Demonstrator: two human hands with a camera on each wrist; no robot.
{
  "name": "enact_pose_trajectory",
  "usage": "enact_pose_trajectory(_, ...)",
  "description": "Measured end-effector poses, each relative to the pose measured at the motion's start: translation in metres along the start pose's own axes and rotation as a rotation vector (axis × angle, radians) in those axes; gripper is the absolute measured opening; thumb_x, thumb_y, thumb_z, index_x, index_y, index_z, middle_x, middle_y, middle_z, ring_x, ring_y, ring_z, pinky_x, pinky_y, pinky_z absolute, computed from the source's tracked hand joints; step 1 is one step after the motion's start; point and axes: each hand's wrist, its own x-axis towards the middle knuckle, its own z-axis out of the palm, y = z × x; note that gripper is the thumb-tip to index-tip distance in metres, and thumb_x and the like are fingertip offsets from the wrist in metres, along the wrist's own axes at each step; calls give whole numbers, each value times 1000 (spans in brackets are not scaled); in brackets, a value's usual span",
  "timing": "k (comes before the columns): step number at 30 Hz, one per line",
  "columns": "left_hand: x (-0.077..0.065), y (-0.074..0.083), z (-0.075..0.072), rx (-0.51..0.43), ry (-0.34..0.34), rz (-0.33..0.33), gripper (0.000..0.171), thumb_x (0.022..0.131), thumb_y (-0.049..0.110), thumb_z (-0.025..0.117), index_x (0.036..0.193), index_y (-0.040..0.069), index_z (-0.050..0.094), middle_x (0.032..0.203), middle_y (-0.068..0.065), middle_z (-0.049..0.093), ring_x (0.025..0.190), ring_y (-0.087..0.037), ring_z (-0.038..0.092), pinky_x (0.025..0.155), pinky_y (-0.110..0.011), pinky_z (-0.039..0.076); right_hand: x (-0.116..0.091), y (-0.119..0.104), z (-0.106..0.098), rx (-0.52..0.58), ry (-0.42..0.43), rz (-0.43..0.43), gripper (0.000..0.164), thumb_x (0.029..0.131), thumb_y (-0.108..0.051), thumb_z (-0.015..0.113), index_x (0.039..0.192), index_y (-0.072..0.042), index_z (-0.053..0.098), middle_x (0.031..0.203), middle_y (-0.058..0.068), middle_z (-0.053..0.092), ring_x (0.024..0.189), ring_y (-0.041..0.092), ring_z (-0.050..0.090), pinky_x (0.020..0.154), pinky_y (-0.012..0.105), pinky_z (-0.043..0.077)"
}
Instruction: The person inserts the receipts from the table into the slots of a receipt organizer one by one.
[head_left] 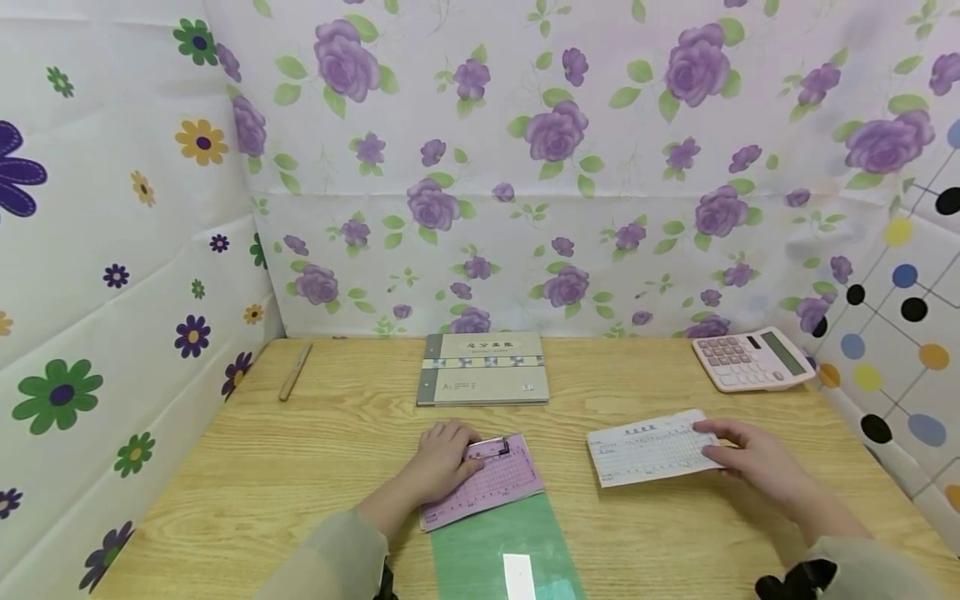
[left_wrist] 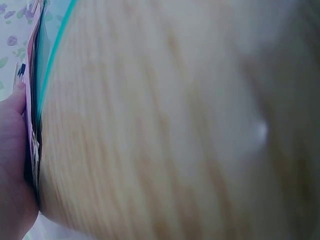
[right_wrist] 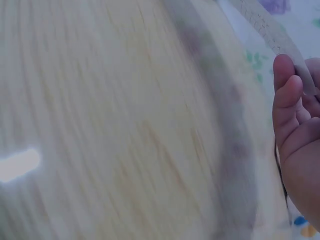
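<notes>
My left hand lies over the top left of a green clipboard, its fingers curved at the metal clip. Under that clip is a pink printed form, slanted across the board; the palm covers its left part. On the right, my right hand pinches the right edge of a white printed slip between thumb and fingers. The slip tilts above the table, its printed side facing up. In the right wrist view the paper is seen nearly edge-on between the fingertips.
A grey-beige account book lies at the back middle of the wooden table. A pink calculator sits at the back right, and a thin wooden-coloured stick at the back left. Patterned cloth walls enclose three sides.
</notes>
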Motion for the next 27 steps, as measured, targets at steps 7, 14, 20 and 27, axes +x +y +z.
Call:
enact_pose_trajectory(7, 0, 2, -1, -15, -6, -15, 34, 93, 38, 56, 118, 15, 53, 116, 0, 49, 106, -20, 40, 94, -43, 29, 12, -18, 26, 65, -61, -22, 52, 89, -26, 64, 131, 1, 49, 136, 23, 39, 88, 11, 55, 71, 35, 52)
enact_pose_trajectory(14, 1, 3, 0, -15, -6, -16, 33, 93, 38, 56, 117, 15, 53, 114, 1, 48, 104, -19, 40, 93, -42, 29, 20, -30, 48, 100, -109, -28, 49, 89, -23, 65, 129, 1, 51, 133, 22, 42, 81, 13, 52, 64, 32, 49)
enact_pose_trajectory(20, 3, 1, -1, -10, -19, -13, 36, 92, 39, 57, 119, 16, 54, 120, -1, 50, 109, -21, 41, 94, -45, 30, 26, -36, 66, 61, -149, -38, 44, 88, -23, 66, 125, -2, 55, 127, 19, 48, 78, 15, 52, 62, 30, 48)
enact_pose_trajectory(27, 3, 2, -8, -1, -38, -13, 37, 90, 41, 59, 119, 18, 57, 121, -3, 51, 111, -24, 45, 94, -47, 32, 32, -43, 87, 54, -205, -29, 41, 87, -23, 67, 123, -7, 57, 130, 19, 47, 82, 19, 56, 65, 32, 49)
